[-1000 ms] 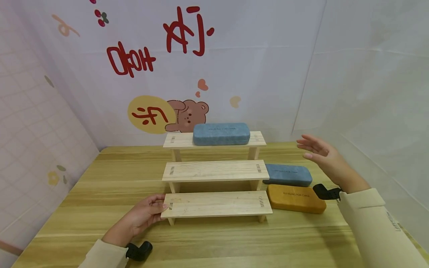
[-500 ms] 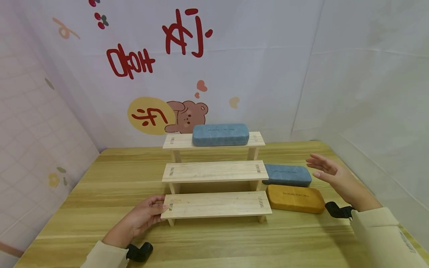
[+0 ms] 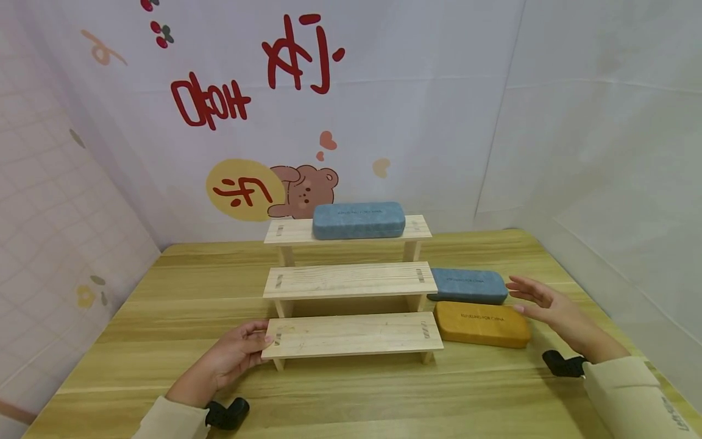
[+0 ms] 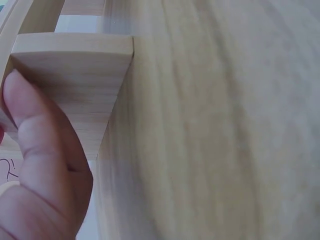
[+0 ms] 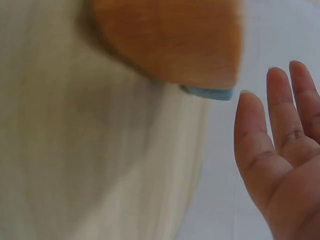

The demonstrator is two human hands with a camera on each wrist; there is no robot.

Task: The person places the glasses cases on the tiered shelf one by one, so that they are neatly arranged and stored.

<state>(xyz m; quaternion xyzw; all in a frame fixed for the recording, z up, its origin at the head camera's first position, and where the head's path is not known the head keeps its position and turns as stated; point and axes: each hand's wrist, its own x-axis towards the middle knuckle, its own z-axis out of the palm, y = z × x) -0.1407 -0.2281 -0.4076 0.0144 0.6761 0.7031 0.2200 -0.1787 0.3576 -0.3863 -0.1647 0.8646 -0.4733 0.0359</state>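
Note:
A three-step wooden display stand [image 3: 351, 335] stands on the table. My left hand [image 3: 236, 353] grips the left end of its lowest board; in the left wrist view the thumb [image 4: 37, 125] lies by the stand's side leg [image 4: 75, 80]. My right hand [image 3: 565, 317] holds nothing, its fingers extended at the right ends of two glasses cases. One case is blue [image 3: 471, 285], its left end partly hidden by the stand. In front of it lies a mustard-yellow glasses case [image 3: 482, 324], which looks orange in the right wrist view. Another blue glasses case [image 3: 359, 221] sits on the top step.
The wood-grain table [image 3: 351, 402] runs back to a white printed cloth [image 3: 428, 122] that hangs behind the stand. Cloth also hangs at the left and right. A black wrist camera [image 3: 562, 364] juts out from the right wrist, another from the left.
My right hand has come down and a little to the right, towards the right ends of the blue and yellow glasses cases. My left hand stays on the stand.

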